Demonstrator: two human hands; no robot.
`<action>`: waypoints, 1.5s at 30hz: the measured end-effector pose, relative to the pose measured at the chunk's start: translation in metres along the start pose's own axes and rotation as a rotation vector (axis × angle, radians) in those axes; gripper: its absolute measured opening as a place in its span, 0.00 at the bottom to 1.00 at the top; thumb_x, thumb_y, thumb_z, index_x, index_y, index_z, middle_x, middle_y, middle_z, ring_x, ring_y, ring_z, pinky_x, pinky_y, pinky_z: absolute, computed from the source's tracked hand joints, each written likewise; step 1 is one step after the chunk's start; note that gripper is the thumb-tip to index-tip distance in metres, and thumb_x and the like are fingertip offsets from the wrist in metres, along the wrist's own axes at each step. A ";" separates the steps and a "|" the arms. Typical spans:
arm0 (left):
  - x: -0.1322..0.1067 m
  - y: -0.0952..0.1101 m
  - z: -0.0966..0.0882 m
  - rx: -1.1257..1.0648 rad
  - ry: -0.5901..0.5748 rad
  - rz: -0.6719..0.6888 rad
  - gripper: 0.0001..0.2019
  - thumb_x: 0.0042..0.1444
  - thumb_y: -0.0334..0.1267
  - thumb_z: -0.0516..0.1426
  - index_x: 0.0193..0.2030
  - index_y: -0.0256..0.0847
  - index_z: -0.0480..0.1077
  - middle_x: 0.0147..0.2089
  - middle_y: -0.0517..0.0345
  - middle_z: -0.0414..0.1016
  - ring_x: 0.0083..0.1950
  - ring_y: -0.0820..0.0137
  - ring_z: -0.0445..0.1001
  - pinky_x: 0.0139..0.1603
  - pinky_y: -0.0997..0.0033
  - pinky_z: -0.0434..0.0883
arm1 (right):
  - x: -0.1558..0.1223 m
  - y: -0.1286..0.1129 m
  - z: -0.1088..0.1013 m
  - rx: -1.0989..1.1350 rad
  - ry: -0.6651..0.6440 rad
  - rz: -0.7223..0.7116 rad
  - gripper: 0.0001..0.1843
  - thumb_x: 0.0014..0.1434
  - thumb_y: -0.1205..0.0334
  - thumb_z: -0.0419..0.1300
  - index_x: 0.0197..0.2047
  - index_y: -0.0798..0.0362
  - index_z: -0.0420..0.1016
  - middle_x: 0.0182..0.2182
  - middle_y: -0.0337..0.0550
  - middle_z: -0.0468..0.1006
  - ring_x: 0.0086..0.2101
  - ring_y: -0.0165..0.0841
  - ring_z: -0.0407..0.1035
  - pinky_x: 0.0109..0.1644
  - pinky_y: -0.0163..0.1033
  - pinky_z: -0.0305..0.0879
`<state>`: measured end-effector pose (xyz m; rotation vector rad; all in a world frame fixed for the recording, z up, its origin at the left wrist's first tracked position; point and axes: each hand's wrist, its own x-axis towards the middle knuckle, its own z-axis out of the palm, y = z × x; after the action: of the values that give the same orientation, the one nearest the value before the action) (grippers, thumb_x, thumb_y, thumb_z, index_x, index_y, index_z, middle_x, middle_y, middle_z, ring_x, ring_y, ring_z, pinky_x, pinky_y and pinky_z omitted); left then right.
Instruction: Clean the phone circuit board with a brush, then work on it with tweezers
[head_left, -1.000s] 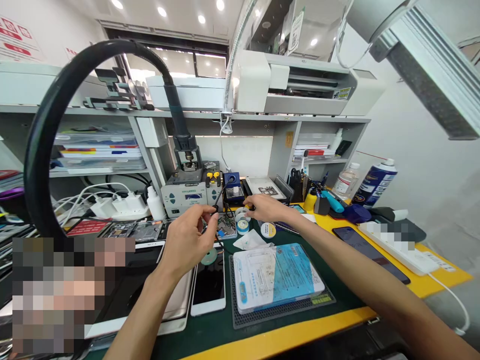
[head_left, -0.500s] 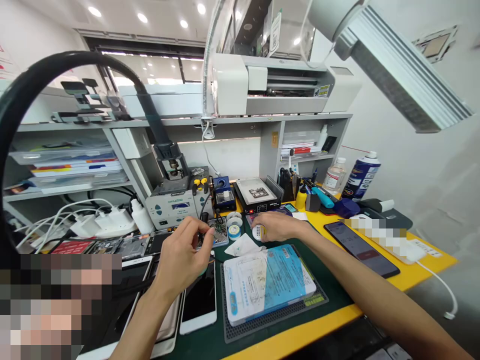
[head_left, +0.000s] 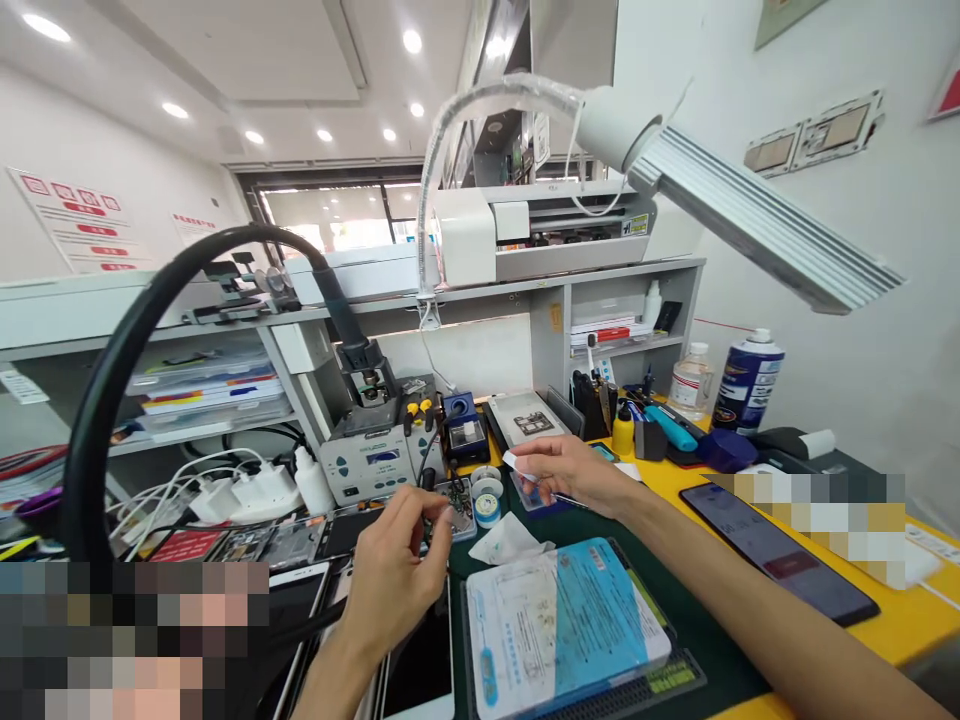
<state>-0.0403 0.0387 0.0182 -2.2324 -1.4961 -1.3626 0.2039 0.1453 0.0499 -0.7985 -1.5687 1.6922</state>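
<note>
My left hand (head_left: 401, 572) is pinched closed on a thin black soldering tool (head_left: 429, 483) whose cord trails off to the lower left. Its tip sits at a small circuit board (head_left: 459, 498) on the green mat. My right hand (head_left: 571, 468) hovers just right of the board, above the mat. Its fingers are closed on a small white round piece (head_left: 516, 462), and a thin metal tool (head_left: 574, 498) pokes out beneath the palm. Small tape rolls (head_left: 487, 490) and a crumpled tissue (head_left: 510, 540) lie between my hands.
A blue-and-white package (head_left: 559, 620) lies on a grey mat in front. A dark phone (head_left: 780, 552) rests on the yellow bench edge at right, with a spray can (head_left: 746, 385) behind it. A soldering station (head_left: 375, 462), a black hose loop (head_left: 127, 350) and a desk lamp (head_left: 750, 220) surround the work spot.
My right hand rose from the mat with the small white piece pinched in its fingers. My left hand stayed at the circuit board. The view tilted upward.
</note>
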 end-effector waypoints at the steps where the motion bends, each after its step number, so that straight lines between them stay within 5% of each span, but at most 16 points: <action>1: -0.001 0.001 0.001 -0.006 -0.004 0.000 0.04 0.65 0.36 0.55 0.45 0.43 0.68 0.36 0.62 0.69 0.28 0.75 0.63 0.30 0.73 0.63 | 0.000 -0.001 0.004 0.153 -0.024 0.038 0.23 0.50 0.58 0.74 0.47 0.60 0.80 0.32 0.45 0.79 0.31 0.32 0.73 0.28 0.33 0.66; 4: -0.004 0.004 0.006 -0.025 -0.019 0.011 0.07 0.65 0.37 0.56 0.48 0.44 0.68 0.37 0.61 0.70 0.28 0.75 0.65 0.30 0.72 0.64 | 0.000 -0.003 0.014 0.402 -0.070 0.122 0.20 0.50 0.59 0.74 0.42 0.62 0.79 0.32 0.45 0.78 0.29 0.29 0.72 0.29 0.30 0.66; 11: -0.003 0.004 0.007 -0.059 0.076 0.017 0.07 0.65 0.36 0.55 0.48 0.43 0.69 0.36 0.60 0.70 0.28 0.74 0.65 0.30 0.72 0.64 | 0.000 -0.020 0.026 0.474 -0.139 0.203 0.24 0.51 0.51 0.72 0.43 0.60 0.75 0.31 0.45 0.77 0.27 0.25 0.69 0.28 0.27 0.64; 15: 0.000 0.000 0.003 -0.051 0.199 -0.028 0.05 0.65 0.35 0.53 0.45 0.41 0.69 0.33 0.61 0.68 0.27 0.73 0.63 0.29 0.72 0.62 | 0.020 -0.042 0.027 0.241 -0.089 0.135 0.21 0.58 0.47 0.66 0.44 0.57 0.75 0.35 0.46 0.78 0.29 0.26 0.69 0.27 0.28 0.64; 23: -0.001 -0.007 0.003 -0.053 0.270 -0.059 0.05 0.65 0.34 0.53 0.43 0.41 0.70 0.33 0.60 0.67 0.27 0.73 0.64 0.29 0.71 0.63 | 0.105 -0.084 0.039 -0.211 0.030 -0.042 0.21 0.47 0.55 0.75 0.41 0.58 0.79 0.39 0.49 0.78 0.32 0.31 0.72 0.24 0.31 0.66; 33: 0.002 -0.011 -0.002 -0.104 0.363 -0.152 0.06 0.66 0.37 0.53 0.41 0.41 0.71 0.32 0.61 0.67 0.27 0.73 0.64 0.28 0.71 0.63 | 0.161 -0.080 0.063 -0.681 0.077 -0.068 0.21 0.50 0.52 0.73 0.40 0.59 0.77 0.29 0.42 0.77 0.27 0.29 0.70 0.23 0.31 0.64; 38: 0.004 -0.016 -0.003 -0.115 0.402 -0.202 0.07 0.65 0.39 0.54 0.40 0.41 0.71 0.30 0.62 0.66 0.26 0.73 0.64 0.27 0.71 0.63 | 0.187 -0.074 0.080 -0.883 0.097 -0.056 0.14 0.66 0.54 0.62 0.46 0.57 0.75 0.37 0.42 0.78 0.32 0.30 0.73 0.33 0.37 0.73; 45: 0.003 -0.014 -0.004 -0.104 0.391 -0.194 0.07 0.65 0.39 0.54 0.39 0.41 0.71 0.30 0.61 0.67 0.25 0.73 0.64 0.26 0.71 0.63 | 0.190 -0.072 0.098 -1.144 0.081 -0.122 0.16 0.66 0.53 0.61 0.48 0.57 0.75 0.41 0.43 0.78 0.37 0.33 0.74 0.39 0.42 0.74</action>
<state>-0.0535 0.0458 0.0182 -1.7645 -1.5532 -1.8432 0.0207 0.2467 0.1320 -1.2223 -2.4349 0.5294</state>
